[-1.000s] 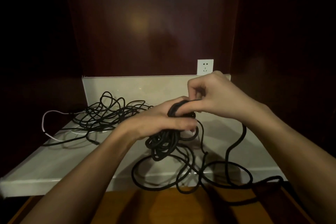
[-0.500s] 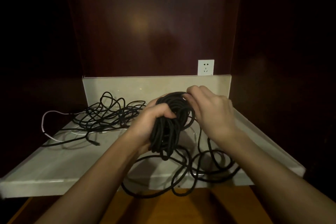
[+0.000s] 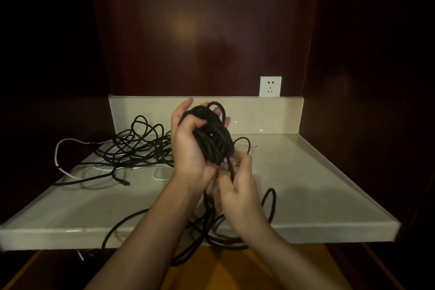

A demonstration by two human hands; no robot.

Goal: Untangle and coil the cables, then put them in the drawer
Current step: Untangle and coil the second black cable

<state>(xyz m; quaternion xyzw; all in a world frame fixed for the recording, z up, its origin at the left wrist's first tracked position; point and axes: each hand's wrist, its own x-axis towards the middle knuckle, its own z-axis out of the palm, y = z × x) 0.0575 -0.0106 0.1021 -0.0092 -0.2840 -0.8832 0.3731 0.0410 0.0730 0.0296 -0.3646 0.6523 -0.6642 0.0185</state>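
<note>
Two hands work over one pale counter (image 3: 306, 183). The left hand (image 3: 188, 148) holds one coil (image 3: 213, 139) of thick black cable: the loops pass across the palm, the thumb (image 3: 199, 123) presses over them from the near side, and the fingers stand up behind the bundle, their tips showing above it. The coil is a dense, dull black bundle of many turns, roughly oval, held upright above the middle of the counter, clear of the surface. One top loop stands loose above the rest.

From the coil's 6 o'clock end a single strand (image 3: 230, 169) drops into the right hand (image 3: 237, 186), which sits just below and touches the left at the heel. Its fingers curl round the strand; how tightly they pinch it is blurred and cannot be told. Below that hand the uncoiled slack (image 3: 270, 205) runs in several wide loops over the counter's front edge and hangs past it, from 5 to 7 o'clock of the hands.

At 9 o'clock of the coil lies one tangle (image 3: 136, 148) of thinner black cable, spread flat on the counter; how many cables make it up cannot be counted. One white cable (image 3: 61, 148) threads through it, arching off the left edge and reappearing beside the left wrist.

One white socket (image 3: 270, 86) sits on the dark wood wall at 1 o'clock of the coil, just above the backsplash.
</note>
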